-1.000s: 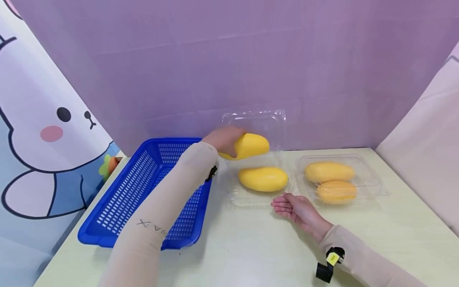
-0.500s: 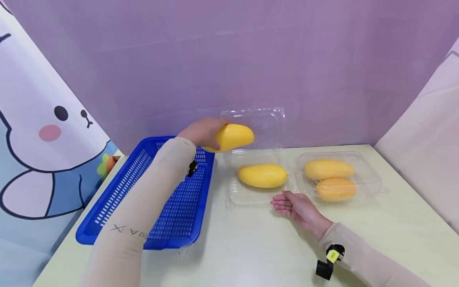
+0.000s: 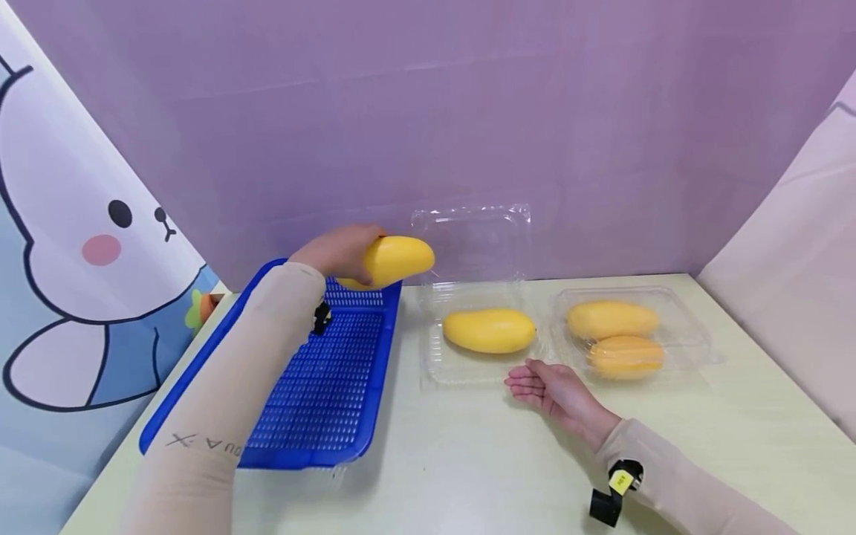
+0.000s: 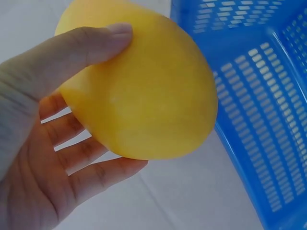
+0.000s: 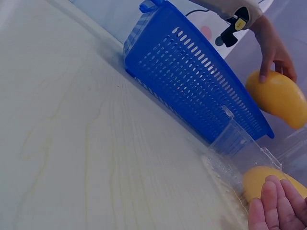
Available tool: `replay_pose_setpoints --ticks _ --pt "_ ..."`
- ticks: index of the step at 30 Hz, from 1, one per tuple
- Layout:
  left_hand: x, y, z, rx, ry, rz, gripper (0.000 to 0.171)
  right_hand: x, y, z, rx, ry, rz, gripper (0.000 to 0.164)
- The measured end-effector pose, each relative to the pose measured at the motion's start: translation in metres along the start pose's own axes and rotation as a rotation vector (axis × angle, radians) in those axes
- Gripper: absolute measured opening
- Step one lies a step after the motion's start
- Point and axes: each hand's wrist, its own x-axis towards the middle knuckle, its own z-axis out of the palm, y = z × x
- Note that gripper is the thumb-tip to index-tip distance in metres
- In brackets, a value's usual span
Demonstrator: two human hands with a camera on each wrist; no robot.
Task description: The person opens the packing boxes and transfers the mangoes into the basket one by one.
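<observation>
My left hand (image 3: 344,253) grips a yellow mango (image 3: 400,260) above the far right corner of the blue basket (image 3: 377,386). In the left wrist view the thumb presses on top of this mango (image 4: 153,91), with the fingers curled beneath. A second mango (image 3: 490,331) lies in the base of an opened clear plastic box (image 3: 461,371), whose lid stands up behind. Just in front of that box rests my right hand (image 3: 558,394), palm turned up, fingers relaxed and holding nothing.
To the right sits another clear box (image 3: 689,334), its lid down over two mangoes (image 3: 611,319). A purple cloth (image 3: 468,111) hangs along the back edge of the table (image 3: 455,475). A rabbit-print cloth (image 3: 60,223) hangs at the left.
My left hand has carried the mango leftward from over the opened box to above the basket's far right corner. The right hand stays in place.
</observation>
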Motion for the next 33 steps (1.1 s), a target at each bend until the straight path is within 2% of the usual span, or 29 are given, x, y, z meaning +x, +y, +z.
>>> replay_pose_setpoints --ticks 15,21,29,33 --pt "-0.014 -0.051 0.006 0.028 -0.029 -0.020 0.069 0.000 -0.001 0.001 0.004 -0.010 -0.003 0.040" --pt "-0.018 -0.063 0.009 0.026 -0.060 -0.068 0.067 0.001 -0.001 0.000 0.001 -0.009 -0.010 0.040" --pt "-0.019 -0.087 0.023 0.028 -0.062 -0.099 0.068 0.001 0.000 0.001 -0.005 0.000 -0.006 0.040" --pt "-0.019 -0.094 0.030 0.030 -0.075 -0.117 0.070 0.001 0.000 0.002 0.006 -0.007 -0.008 0.039"
